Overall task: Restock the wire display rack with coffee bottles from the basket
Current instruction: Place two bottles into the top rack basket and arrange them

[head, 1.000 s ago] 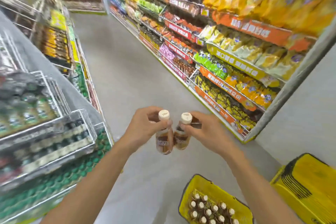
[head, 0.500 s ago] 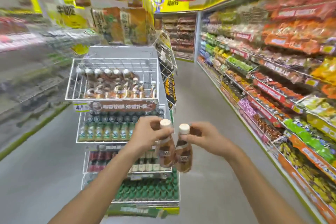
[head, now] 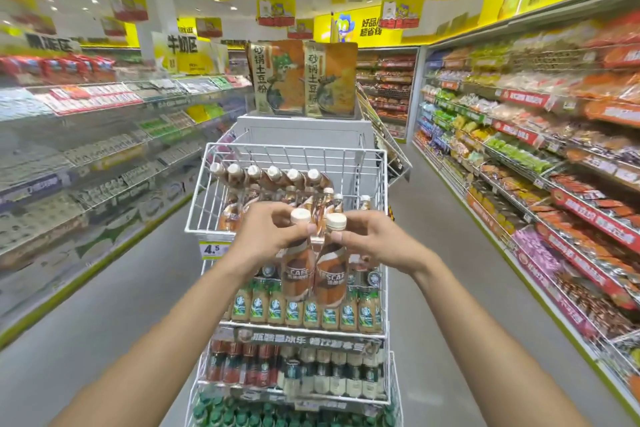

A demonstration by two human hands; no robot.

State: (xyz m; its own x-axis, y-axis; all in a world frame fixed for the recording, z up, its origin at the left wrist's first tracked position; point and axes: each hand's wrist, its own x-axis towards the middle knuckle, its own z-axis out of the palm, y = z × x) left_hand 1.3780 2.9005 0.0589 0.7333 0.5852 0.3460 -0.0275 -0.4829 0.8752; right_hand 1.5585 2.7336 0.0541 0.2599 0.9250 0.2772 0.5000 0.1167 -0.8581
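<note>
1. We see the fingers (head: pixel 277 218) of the left hand (head: pixel 270 239) curled round the neck of the left coffee bottle (head: pixel 296 270). The thumb tip presses just under its cream cap.
2. The fingers (head: pixel 360 220) of the right hand (head: pixel 381 243) pinch the neck of the right coffee bottle (head: pixel 330 276) the same way, thumb in front and the other fingers bent behind.
3. The two bottles hang upright, side by side and close enough that we cannot tell whether they touch. Both brown labels face us.
4. The hands sit near each other, and bare forearms reach in from the lower corners.
5. From our view, the held bottles are in front of the wire display rack (head: pixel 294 147), with their caps level with the front rim of its top basket (head: pixel 211 231).
6. Inside that basket we see the stocked bottles (head: pixel 273 175). One row at the back is tilted with caps towards us, and more stand upright behind the hands.
7. A price tag (head: pixel 212 249) reading 4.5 hangs below the basket's front left corner.
8. The tier below holds green-labelled bottles (head: pixel 294 310), the next one red and dark bottles (head: pixel 242 367), and the lowest one green caps (head: pixel 225 409).
9. Above the rack, two snack packs (head: pixel 301 78) stand on a white box.
10. Packed shelves (head: pixel 519 149) line the aisle on the right, while the left shelves (head: pixel 86 132) are blurred.
</note>
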